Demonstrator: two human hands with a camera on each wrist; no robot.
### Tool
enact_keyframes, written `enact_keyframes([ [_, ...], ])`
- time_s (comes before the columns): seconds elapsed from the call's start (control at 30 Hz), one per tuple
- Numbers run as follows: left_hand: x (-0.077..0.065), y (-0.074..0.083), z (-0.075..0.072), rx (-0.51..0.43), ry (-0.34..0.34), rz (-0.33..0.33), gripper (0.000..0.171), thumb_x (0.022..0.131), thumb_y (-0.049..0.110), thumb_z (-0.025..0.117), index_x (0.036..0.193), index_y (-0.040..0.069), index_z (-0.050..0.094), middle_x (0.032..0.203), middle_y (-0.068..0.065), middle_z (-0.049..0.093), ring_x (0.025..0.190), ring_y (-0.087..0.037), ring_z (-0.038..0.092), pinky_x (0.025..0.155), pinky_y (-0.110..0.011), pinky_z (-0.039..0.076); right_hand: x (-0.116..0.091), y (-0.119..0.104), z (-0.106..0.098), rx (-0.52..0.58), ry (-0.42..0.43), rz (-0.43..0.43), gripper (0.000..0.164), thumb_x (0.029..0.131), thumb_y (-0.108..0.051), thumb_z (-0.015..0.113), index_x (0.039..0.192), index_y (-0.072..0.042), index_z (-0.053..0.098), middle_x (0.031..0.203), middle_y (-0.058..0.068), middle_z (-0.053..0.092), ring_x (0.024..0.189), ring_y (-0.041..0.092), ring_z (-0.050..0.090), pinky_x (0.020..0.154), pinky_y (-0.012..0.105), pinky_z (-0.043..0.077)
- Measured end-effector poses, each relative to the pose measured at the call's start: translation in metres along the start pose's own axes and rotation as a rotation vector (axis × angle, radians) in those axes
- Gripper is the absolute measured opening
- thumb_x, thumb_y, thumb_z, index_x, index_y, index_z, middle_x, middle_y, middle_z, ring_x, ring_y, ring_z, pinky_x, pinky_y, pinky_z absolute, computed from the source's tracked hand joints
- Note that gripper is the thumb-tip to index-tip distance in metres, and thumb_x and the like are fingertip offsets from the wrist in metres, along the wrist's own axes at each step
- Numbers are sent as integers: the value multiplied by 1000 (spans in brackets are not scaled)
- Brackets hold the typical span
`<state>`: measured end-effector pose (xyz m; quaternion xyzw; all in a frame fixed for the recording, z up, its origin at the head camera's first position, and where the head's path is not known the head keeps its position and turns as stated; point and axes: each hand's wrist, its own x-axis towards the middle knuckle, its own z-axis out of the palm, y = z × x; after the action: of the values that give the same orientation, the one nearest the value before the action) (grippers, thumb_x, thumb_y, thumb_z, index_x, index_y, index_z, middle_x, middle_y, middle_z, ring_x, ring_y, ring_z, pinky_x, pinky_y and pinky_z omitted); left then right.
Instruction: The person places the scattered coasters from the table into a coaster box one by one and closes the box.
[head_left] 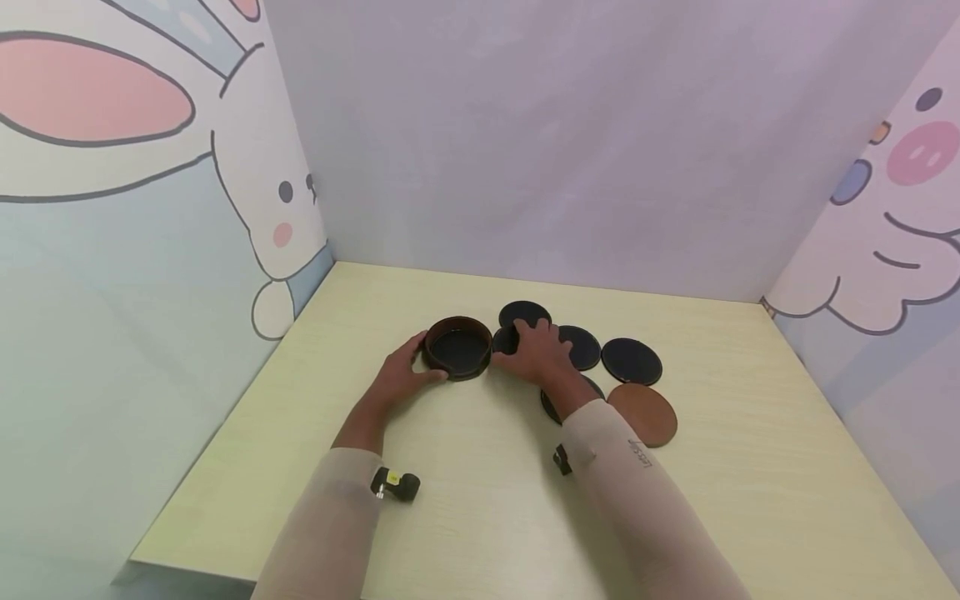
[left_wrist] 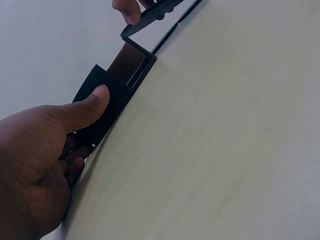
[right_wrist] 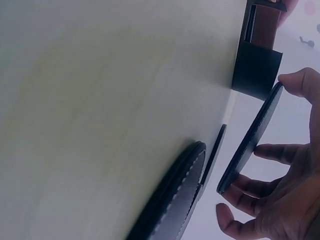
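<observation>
Below the grips, pale table (head_left: 465,517); behind, lilac wall (head_left: 525,150); left hand (head_left: 397,379) clasps dark-floored coaster holder (head_left: 460,325), right hand (head_left: 538,354) pinches black coaster (right_wrist: 251,139).

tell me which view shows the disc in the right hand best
Right wrist: the disc shows edge-on, end to end, gripped by the right hand. The head view has it partly hidden by that hand; the left wrist view crops it at the top.
</observation>
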<state>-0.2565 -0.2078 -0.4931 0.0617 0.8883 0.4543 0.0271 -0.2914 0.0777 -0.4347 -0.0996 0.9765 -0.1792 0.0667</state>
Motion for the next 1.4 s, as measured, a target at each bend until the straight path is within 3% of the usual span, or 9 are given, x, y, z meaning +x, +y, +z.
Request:
enact_keyframes([
  [0.27, 2, -3, 1, 11, -3, -3, 99, 97, 37, 85, 174, 10, 29, 180, -15, 33, 166, -41, 34, 137, -55, 34, -2, 0, -1, 63, 28, -4, 93, 97, -62, 66, 171, -16, 35, 172, 32, 26, 161, 50, 28, 111, 68, 55],
  [0.83, 1, -2, 1, 5, -7, -12, 100, 97, 36, 86, 174, 10, 27, 180, -15, 32, 166, -40, 34, 137, -54, 34, -6, -3, -5, 51, 77, -44, 91, 100, -66, 62, 169, -12, 38, 174, 30, 25, 162, 46, 30, 113, 65, 55],
  [1.07, 1, -1, 0, 0, -11, -36, 101, 96, 39, 86, 174, 13, 27, 181, -13, 31, 167, -39, 32, 138, -55, 32, -6, -10, -4, 26, 125, -87, 88, 99, -65, 63, 167, -12, 43, 166, 29, 34, 152, 43, 40, 108, 61, 59],
  [1.4, 1, 1, 1, 7, -8, -49, 100, 97, 39, 85, 175, 15, 28, 181, -13, 32, 166, -40, 33, 138, -56, 32, -4, -17, -1, 4, 153, -138, 84, 101, -64, 62, 167, -15, 45, 167, 24, 37, 155, 43, 37, 111, 62, 59],
])
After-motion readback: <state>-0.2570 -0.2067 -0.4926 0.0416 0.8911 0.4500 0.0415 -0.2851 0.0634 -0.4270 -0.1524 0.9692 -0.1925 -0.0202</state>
